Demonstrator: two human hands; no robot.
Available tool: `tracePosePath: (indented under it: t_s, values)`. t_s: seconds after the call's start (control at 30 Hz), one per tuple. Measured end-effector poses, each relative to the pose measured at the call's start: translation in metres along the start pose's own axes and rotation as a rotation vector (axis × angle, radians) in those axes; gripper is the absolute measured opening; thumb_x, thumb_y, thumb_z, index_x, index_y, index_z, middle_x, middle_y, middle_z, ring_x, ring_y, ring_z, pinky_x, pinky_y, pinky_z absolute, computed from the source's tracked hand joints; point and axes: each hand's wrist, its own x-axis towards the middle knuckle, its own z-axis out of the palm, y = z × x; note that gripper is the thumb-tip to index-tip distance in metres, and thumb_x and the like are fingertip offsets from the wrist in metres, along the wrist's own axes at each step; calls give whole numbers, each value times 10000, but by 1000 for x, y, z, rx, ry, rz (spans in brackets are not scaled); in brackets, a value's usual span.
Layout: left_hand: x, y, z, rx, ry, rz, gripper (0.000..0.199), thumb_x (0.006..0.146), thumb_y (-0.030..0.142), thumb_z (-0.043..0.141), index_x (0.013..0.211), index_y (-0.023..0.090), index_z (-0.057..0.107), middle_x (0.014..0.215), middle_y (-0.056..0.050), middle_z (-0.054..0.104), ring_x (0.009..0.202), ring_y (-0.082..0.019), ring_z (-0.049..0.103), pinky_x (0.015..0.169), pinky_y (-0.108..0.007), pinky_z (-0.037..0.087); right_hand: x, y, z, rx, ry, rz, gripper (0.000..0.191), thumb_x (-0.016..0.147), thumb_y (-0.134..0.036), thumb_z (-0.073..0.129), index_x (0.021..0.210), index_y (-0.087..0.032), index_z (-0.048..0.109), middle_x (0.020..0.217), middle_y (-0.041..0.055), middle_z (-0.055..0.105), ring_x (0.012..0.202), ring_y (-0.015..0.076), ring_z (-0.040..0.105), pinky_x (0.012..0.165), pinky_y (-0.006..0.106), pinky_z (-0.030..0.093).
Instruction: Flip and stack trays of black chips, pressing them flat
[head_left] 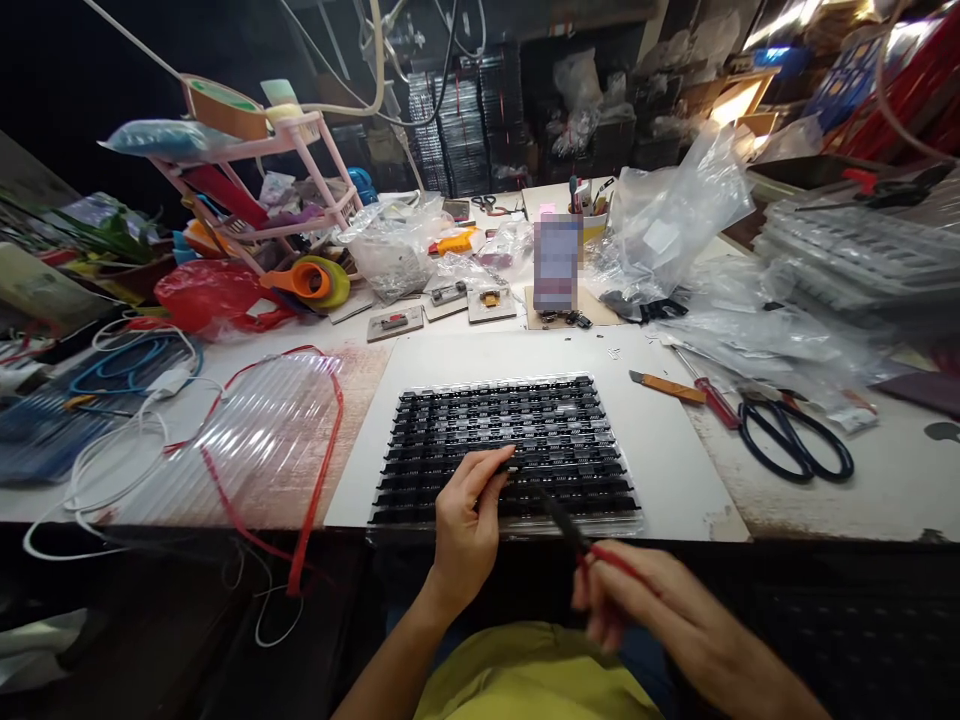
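A clear plastic tray point(634, 522) with rows of small black parts point(480, 415) lies in front of me. My left hand point(469, 510) is over the tray's near half, thumb and fingers pinching a small black part point(513, 466) with a light-coloured tip. My right hand point(637, 600) is at the table's front edge, closed around a red-handled tool point(574, 535) with long dark jaws or blades, blurred by motion. The tool points toward the part in my left hand; whether they touch I cannot tell.
To the right lie a utility knife point(667, 388), a screwdriver point(716, 402) and black-handled scissors point(795, 440). A phone point(556, 265) stands behind the tray. On the left, clear plastic trays point(262, 430) carry red strapping. Plastic bags point(667, 220) and a pink rack point(300, 140) fill the back.
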Motion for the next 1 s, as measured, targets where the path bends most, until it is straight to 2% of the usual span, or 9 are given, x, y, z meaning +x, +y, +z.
tracePosePath:
  t_s: [0.13, 0.23, 0.3, 0.37, 0.5, 0.6, 0.73, 0.87, 1.0]
  values:
    - [1, -3, -5, -3, 100, -47, 241, 869, 171, 547, 1073, 249, 651, 1048, -43, 585, 943, -158, 579, 762, -248, 490, -7, 26, -75, -976, 719, -78, 495, 914, -571, 263, 756, -195, 544, 707, 111, 567, 671, 254, 517, 653, 431, 412]
    - [0, -3, -5, -73, 78, -99, 216, 854, 185, 576, 1043, 244, 662, 1012, -37, 582, 878, -140, 586, 663, -207, 485, -2, 37, -104, -1398, 942, -67, 524, 936, -520, 210, 833, -170, 586, 915, 193, 607, 866, 347, 517, 746, 543, 364]
    - [-2, 0, -2, -139, 20, -117, 206, 852, 182, 577, 1030, 241, 664, 998, -33, 605, 905, -149, 596, 731, -225, 496, 4, 33, -94, -1337, 1013, -175, 436, 943, -468, 292, 968, -160, 600, 1091, 206, 584, 998, 369, 499, 814, 561, 346]
    - [-7, 5, 2, -203, -58, -144, 221, 851, 179, 578, 1048, 245, 654, 994, -28, 635, 924, -156, 609, 805, -251, 500, 12, 21, -67, -1048, 921, -343, 318, 940, -397, 391, 1074, -179, 579, 1092, 166, 593, 1007, 320, 530, 845, 492, 386]
    - [-18, 14, 10, -270, -179, -193, 285, 847, 180, 585, 1116, 270, 615, 980, -14, 669, 901, -151, 635, 803, -250, 522, 28, -4, -2, -474, 382, -471, 203, 940, -269, 455, 1106, -241, 569, 955, 68, 627, 855, 203, 588, 737, 322, 464]
    - [-24, 16, 6, -292, -185, -210, 301, 849, 196, 588, 1136, 286, 599, 999, -11, 674, 923, -149, 641, 803, -242, 533, 40, -14, 15, -414, 297, -534, 179, 947, -241, 436, 1000, -232, 607, 870, 58, 624, 806, 195, 578, 704, 310, 452]
    - [-22, 6, -19, -285, -74, -221, 348, 847, 241, 597, 1193, 268, 568, 1127, -42, 653, 988, -173, 634, 890, -300, 517, 57, -16, -17, -533, 453, -517, 177, 948, -301, 426, 968, -217, 581, 877, 66, 627, 806, 207, 577, 707, 328, 444]
    - [-16, -18, -62, -141, 255, -259, 317, 814, 307, 636, 1124, 243, 614, 1084, -38, 672, 996, -186, 633, 955, -342, 478, 82, -11, -63, -738, 733, -401, 217, 933, -350, 391, 905, -195, 539, 888, 102, 633, 819, 262, 565, 757, 412, 391]
    - [-15, -45, -97, -23, 495, -325, 329, 791, 362, 651, 1086, 219, 635, 1023, -40, 685, 1006, -211, 627, 1009, -416, 422, 103, -8, -71, -799, 707, -386, 193, 927, -323, 387, 859, -195, 514, 861, 88, 631, 817, 258, 562, 814, 445, 346]
